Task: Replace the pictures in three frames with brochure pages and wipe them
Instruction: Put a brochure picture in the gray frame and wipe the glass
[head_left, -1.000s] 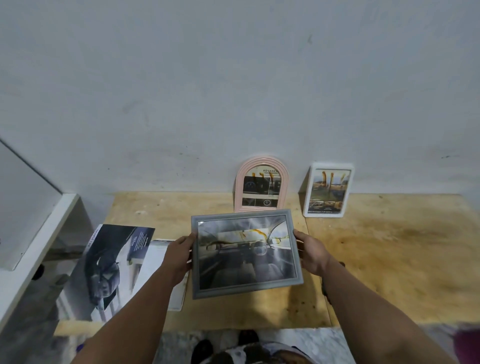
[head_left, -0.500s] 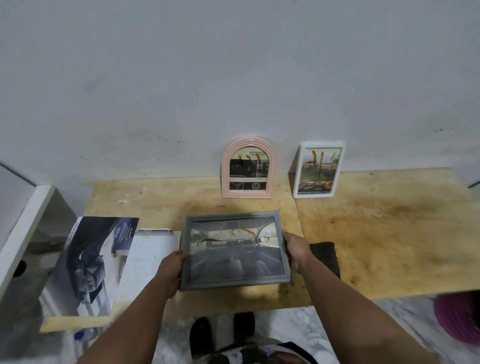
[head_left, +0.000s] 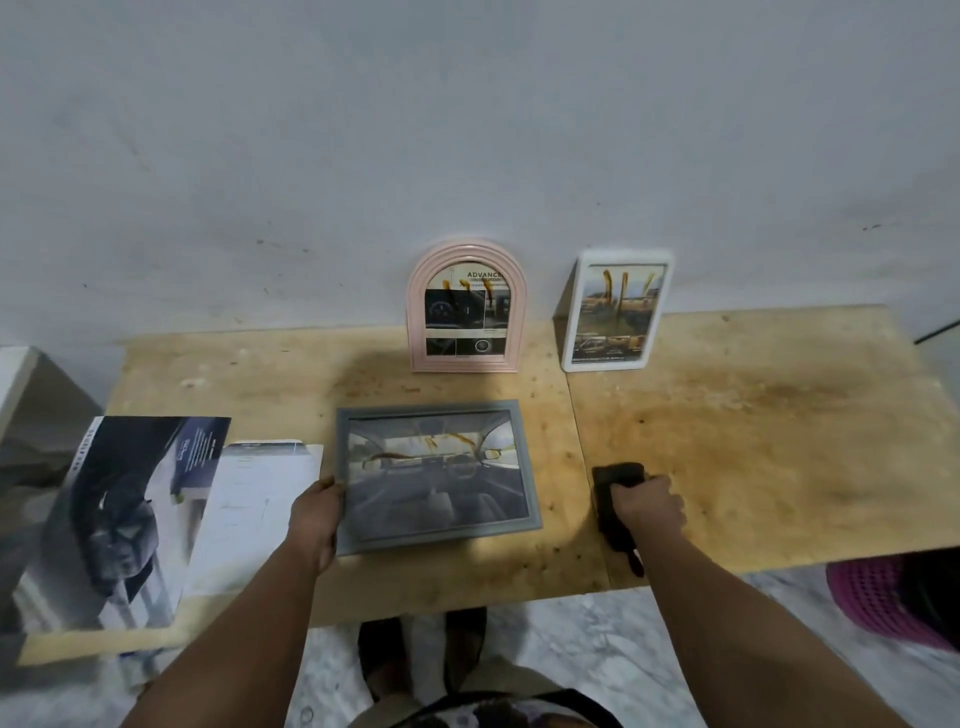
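Grey frame (head_left: 435, 475) lies flat mid-tabletop (head_left: 753, 415), car-interior page inside. Left hand (head_left: 316, 512) has its grip clamped on the frame's 9 o'clock edge. Right hand (head_left: 648, 504), at 3 o'clock from the frame, is clenched round a black cloth (head_left: 613, 486). Pink arched frame (head_left: 466, 306) and white frame (head_left: 615, 312) stand at 12 o'clock by the wall, brochure (head_left: 130, 514) at 9.

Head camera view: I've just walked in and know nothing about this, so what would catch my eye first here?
Probably the grey frame lying on the wooden table, with orange smears on its glass; the left hand holds its left edge. To its right, the right hand grips a dark cloth. Against the wall stand a pink arched frame and a white frame, both showing orange streaks too.
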